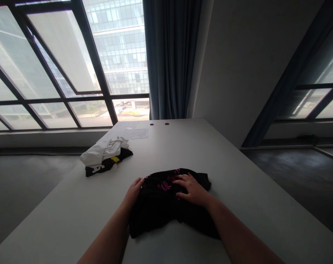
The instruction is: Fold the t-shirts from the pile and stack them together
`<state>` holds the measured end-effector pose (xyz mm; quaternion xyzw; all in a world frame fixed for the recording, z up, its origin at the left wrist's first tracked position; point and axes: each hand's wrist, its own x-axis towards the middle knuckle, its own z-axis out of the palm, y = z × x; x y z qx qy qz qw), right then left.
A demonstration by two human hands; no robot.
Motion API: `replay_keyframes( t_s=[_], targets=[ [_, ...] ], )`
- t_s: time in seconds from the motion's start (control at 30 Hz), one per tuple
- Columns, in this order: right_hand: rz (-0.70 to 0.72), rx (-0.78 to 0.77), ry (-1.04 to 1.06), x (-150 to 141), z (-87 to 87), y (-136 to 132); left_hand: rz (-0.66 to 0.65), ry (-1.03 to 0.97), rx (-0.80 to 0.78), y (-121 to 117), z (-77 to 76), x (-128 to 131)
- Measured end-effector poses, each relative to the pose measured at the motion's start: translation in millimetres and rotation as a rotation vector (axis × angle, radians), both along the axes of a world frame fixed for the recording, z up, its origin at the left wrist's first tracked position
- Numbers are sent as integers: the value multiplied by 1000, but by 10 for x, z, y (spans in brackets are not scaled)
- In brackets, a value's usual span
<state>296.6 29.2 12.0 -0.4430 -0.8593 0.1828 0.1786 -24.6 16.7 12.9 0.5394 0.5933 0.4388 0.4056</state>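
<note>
Two hands rest on the black shirt (161, 205): the right hand (192, 190) spread wide, the left hand (135, 189) gripping its edge.

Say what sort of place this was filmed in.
Probably an office or similar workroom: the long white table has two small round openings like cable holes, and the large black-framed windows face a glass-fronted multi-storey building.
</note>
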Motion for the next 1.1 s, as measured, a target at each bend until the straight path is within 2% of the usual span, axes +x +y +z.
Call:
replay_keyframes(
  t_s=[0.07,0.13,0.2,0.23,0.33,0.4,0.57,0.87,1.1],
  targets=[
    [-24,7,-16,-27,-3,-3,30,28,69,-73,93,33],
    [-55,47,0,-59,-12,-6,-23,116,263,-206,231,90],
    [-81,97,35,-82,-27,-5,-234,266,455,-369,358,180],
    [-92,122,57,-87,-36,-2,-368,354,495,-447,399,236],
    [-158,173,122,-68,-68,24,-672,622,446,-603,394,425],
    [-219,192,161,-36,-93,51,-762,751,358,-631,318,533],
    [-312,207,227,31,-145,104,-736,820,276,-582,181,617],
    [-331,221,314,47,-139,117,-680,690,395,-488,182,529],
    [-469,251,399,342,-171,269,-576,724,424,-409,128,436]
  ],
)
